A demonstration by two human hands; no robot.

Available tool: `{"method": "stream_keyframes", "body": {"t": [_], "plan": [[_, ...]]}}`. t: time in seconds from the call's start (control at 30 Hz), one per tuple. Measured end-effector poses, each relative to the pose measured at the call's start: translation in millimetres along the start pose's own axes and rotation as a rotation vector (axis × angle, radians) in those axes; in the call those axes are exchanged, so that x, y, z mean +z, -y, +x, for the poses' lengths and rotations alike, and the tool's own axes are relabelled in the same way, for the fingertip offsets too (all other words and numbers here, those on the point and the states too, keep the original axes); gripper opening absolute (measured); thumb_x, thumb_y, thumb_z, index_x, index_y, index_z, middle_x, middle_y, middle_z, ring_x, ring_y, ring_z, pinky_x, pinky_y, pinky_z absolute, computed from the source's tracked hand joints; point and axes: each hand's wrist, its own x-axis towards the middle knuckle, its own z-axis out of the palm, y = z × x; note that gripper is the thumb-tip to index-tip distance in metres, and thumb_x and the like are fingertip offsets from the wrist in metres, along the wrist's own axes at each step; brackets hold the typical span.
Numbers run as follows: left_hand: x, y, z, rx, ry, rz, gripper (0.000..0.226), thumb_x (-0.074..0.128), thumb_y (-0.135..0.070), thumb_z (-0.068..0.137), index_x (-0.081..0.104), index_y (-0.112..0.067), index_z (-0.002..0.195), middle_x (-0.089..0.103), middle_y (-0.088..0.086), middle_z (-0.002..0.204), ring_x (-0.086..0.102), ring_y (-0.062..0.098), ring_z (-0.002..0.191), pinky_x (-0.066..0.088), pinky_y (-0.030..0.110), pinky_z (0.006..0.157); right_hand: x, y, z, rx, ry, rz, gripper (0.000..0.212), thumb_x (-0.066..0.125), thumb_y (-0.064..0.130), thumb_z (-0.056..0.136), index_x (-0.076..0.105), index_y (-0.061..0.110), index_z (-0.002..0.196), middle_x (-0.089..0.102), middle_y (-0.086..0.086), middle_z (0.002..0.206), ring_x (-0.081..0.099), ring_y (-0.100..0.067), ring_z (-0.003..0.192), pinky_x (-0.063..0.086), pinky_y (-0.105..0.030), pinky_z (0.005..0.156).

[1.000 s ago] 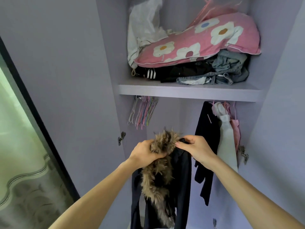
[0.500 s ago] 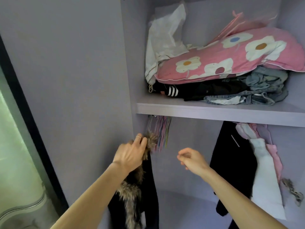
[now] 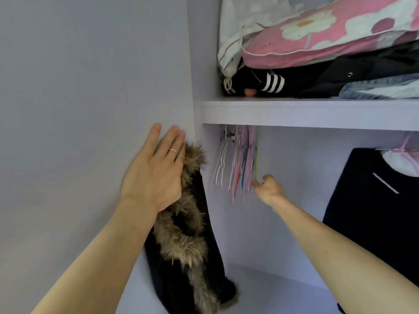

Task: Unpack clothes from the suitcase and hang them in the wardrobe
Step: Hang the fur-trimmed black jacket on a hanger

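Black fur-trimmed coat point(image 3: 188, 241) hangs at the left edge of the wardrobe point(image 3: 90, 109), pinned under our left hand point(image 3: 156, 175) — grip flat, fingers straight against the lilac panel. Our right hand point(image 3: 268, 188) is at the lower tips of the coloured hangers point(image 3: 242, 164) under the shelf point(image 3: 306, 114) — grip loosely curled, empty. Contact with the hangers: we cannot tell.

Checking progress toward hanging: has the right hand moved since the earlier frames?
Yes. The right hand has left the coat and reached toward the hangers under the shelf; it is now at their lower tips.
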Motion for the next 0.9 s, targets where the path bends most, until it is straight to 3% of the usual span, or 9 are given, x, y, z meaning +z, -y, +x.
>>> {"method": "stream_keyframes", "body": {"t": [0.07,0.13,0.2,0.3,0.43,0.57,0.7,0.8,0.9], "plan": [[3.6,-5.0,1.2,-0.012,-0.012,0.016,0.063,0.008,-0.034,0.099,-0.009,-0.001,0.151,-0.013,0.014,0.164,-0.016,0.032,0.151,-0.014,0.060,0.118,12.5,-6.5,13.2,0.017,-0.017,-0.025,0.050,0.054,0.034,0.098,0.047,0.004,0.138,0.055,-0.017,0.134,0.054,-0.034,0.121,0.043,-0.029,0.092],[4.7,-8.7,2.9,-0.015,-0.015,0.005,0.066,0.011,-0.037,0.099,-0.001,-0.004,0.155,-0.009,0.013,0.165,-0.014,0.031,0.152,-0.013,0.059,0.118,21.0,-13.7,23.1,0.016,-0.032,-0.078,0.024,0.058,0.027,0.093,0.062,0.008,0.107,0.062,-0.015,0.108,0.059,-0.030,0.097,0.045,-0.026,0.078],[8.8,-11.7,3.1,-0.030,-0.037,-0.009,0.067,0.012,-0.039,0.099,0.001,-0.005,0.156,-0.007,0.012,0.166,-0.013,0.030,0.152,-0.013,0.058,0.119,29.9,-18.7,29.3,0.010,-0.056,-0.083,0.018,0.055,0.024,0.090,0.064,0.008,0.091,0.064,-0.013,0.096,0.056,-0.027,0.082,0.043,-0.025,0.070],[11.7,-12.1,2.2,-0.026,-0.056,-0.014,0.066,0.013,-0.038,0.100,0.003,-0.006,0.156,-0.004,0.011,0.166,-0.012,0.029,0.153,-0.014,0.058,0.119,31.6,-9.9,30.5,-0.016,-0.135,-0.009,0.037,0.043,0.033,0.097,0.066,0.005,0.103,0.066,-0.020,0.110,0.060,-0.034,0.096,0.043,-0.030,0.076],[18.7,-9.6,0.5,-0.028,-0.086,-0.022,0.064,0.015,-0.037,0.099,0.010,-0.010,0.157,-0.003,0.011,0.166,-0.010,0.029,0.153,-0.014,0.058,0.119,22.3,11.1,27.0,-0.037,-0.273,0.039,0.054,0.026,0.035,0.106,0.060,-0.003,0.126,0.057,-0.026,0.133,0.053,-0.041,0.123,0.042,-0.037,0.099],[24.6,-11.5,-3.0,-0.012,-0.069,-0.066,0.063,0.016,-0.037,0.100,0.016,-0.011,0.157,-0.004,0.013,0.166,-0.011,0.030,0.153,-0.016,0.058,0.118,12.7,14.4,13.4,-0.059,-0.370,0.001,0.057,0.023,0.036,0.106,0.062,-0.002,0.122,0.058,-0.028,0.130,0.054,-0.044,0.120,0.042,-0.042,0.099],[18.1,-9.6,-9.3,0.020,-0.006,-0.141,0.060,0.018,-0.036,0.102,0.018,-0.012,0.156,-0.002,0.015,0.166,-0.011,0.034,0.152,-0.014,0.058,0.119,-11.6,2.6,-14.3,-0.033,-0.319,-0.052,0.055,0.024,0.035,0.106,0.064,-0.001,0.119,0.060,-0.026,0.127,0.055,-0.043,0.117,0.044,-0.041,0.095],[16.3,-4.0,-13.2,0.053,0.023,-0.232,0.063,0.014,-0.032,0.097,0.041,-0.005,0.148,0.028,0.015,0.160,0.007,0.034,0.153,-0.006,0.053,0.122,-41.0,-11.3,-41.5,-0.044,-0.269,-0.063,0.053,0.024,0.038,0.106,0.063,0.009,0.085,0.067,-0.022,0.109,0.059,-0.039,0.102,0.045,-0.040,0.084],[11.3,0.6,-11.6,0.023,-0.035,-0.448,0.060,0.027,-0.031,0.085,0.076,-0.002,0.106,0.070,0.016,0.119,0.043,0.030,0.140,0.001,0.045,0.123,-80.5,-18.1,-73.6,-0.051,-0.202,-0.075,0.053,0.027,0.042,0.105,0.047,0.013,0.065,0.062,-0.011,0.079,0.058,-0.034,0.086,0.045,-0.039,0.076]]}}
